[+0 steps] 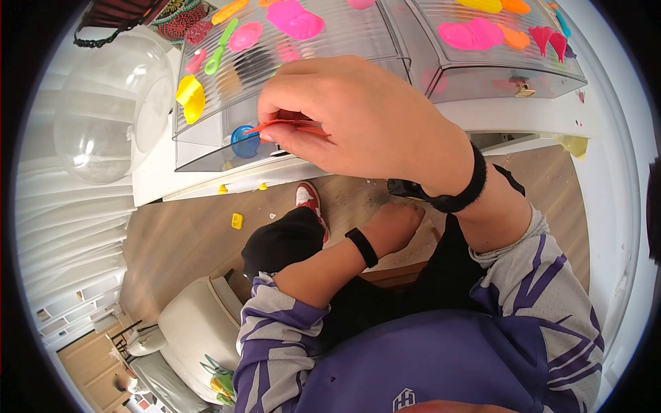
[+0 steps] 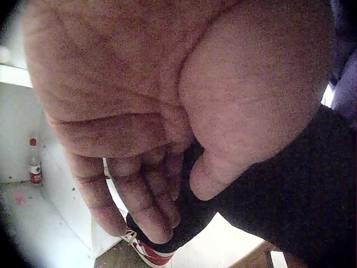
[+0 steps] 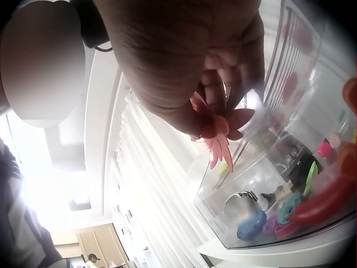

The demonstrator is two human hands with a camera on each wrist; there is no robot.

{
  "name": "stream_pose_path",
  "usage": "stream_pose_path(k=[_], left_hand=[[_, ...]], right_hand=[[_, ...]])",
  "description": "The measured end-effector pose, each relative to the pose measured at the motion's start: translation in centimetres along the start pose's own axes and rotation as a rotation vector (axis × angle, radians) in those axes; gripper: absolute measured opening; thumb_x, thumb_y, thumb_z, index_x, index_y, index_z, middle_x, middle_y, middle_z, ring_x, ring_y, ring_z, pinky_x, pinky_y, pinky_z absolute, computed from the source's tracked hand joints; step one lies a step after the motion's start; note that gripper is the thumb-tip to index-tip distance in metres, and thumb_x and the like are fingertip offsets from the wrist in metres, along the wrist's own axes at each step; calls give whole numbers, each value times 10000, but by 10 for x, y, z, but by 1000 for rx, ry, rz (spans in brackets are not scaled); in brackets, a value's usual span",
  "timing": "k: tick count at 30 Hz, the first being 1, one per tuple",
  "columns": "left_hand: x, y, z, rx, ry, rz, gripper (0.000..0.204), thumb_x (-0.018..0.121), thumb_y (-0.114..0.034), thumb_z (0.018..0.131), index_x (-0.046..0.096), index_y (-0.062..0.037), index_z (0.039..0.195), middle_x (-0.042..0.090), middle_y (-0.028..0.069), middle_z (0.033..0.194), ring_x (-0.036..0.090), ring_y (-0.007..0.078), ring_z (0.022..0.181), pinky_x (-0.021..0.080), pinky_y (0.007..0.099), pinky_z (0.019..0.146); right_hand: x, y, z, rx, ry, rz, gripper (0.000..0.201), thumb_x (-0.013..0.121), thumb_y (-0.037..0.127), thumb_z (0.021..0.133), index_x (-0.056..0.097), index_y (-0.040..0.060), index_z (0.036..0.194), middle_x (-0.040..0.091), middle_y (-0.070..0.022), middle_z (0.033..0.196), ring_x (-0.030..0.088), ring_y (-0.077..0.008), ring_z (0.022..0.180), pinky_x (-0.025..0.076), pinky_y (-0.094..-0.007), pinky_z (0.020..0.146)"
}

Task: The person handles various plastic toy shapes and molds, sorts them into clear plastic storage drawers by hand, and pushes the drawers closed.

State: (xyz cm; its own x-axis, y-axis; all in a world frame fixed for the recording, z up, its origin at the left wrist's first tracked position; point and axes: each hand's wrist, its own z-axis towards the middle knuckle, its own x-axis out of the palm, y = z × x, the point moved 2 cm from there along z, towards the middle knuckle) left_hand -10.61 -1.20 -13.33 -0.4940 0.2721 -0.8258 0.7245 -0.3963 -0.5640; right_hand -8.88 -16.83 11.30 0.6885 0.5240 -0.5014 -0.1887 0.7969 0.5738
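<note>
My right hand point(image 1: 344, 103) is raised over the front edge of a clear plastic box point(image 1: 227, 148) and pinches a thin red flower-shaped piece point(image 3: 222, 131) between thumb and fingers. Its pointed petals stick out below the fingertips in the right wrist view. In the head view only a flat red edge of it shows. Just beyond the fingertips, a blue round thing point(image 1: 244, 141) shows through the box wall. My left hand point(image 1: 396, 226) hangs low near my lap, palm bare and fingers loosely bent in the left wrist view, holding nothing.
Colourful plastic toy pieces, among them a pink one point(image 1: 295, 19) and a yellow one point(image 1: 191, 98), lie on the ribbed lid. A second clear box point(image 1: 506, 79) stands to the right. A transparent balloon-like sphere point(image 1: 103, 110) is at left. Small yellow pieces point(image 1: 237, 221) lie on the floor.
</note>
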Motion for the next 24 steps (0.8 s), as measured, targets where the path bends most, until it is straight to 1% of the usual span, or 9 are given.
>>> stream_pose_path(k=[15, 17, 24], left_hand=[[-4, -3, -1, -28, 24, 34, 148, 721, -64, 940, 715, -27, 1083, 789, 170, 1009, 818, 367, 947, 656, 479, 801], [-6, -3, -1, -37, 47, 36, 148, 721, -63, 939, 716, -28, 1083, 788, 171, 1010, 817, 369, 945, 657, 480, 801], [-2, -2, 0, -25, 36, 24, 152, 721, -57, 939, 715, -28, 1088, 788, 168, 1010, 818, 370, 948, 660, 484, 812]], right_hand=[[0, -1, 1, -7, -4, 7, 149, 846, 157, 1016, 740, 58, 1050, 736, -101, 944, 717, -347, 824, 561, -453, 731], [0, -1, 0, -8, -7, 7, 150, 846, 157, 1016, 740, 57, 1052, 736, -104, 945, 717, -349, 825, 560, -454, 732], [0, 0, 0, 17, 12, 20, 154, 847, 158, 1013, 739, 59, 1056, 736, -105, 951, 718, -351, 830, 563, -456, 738]])
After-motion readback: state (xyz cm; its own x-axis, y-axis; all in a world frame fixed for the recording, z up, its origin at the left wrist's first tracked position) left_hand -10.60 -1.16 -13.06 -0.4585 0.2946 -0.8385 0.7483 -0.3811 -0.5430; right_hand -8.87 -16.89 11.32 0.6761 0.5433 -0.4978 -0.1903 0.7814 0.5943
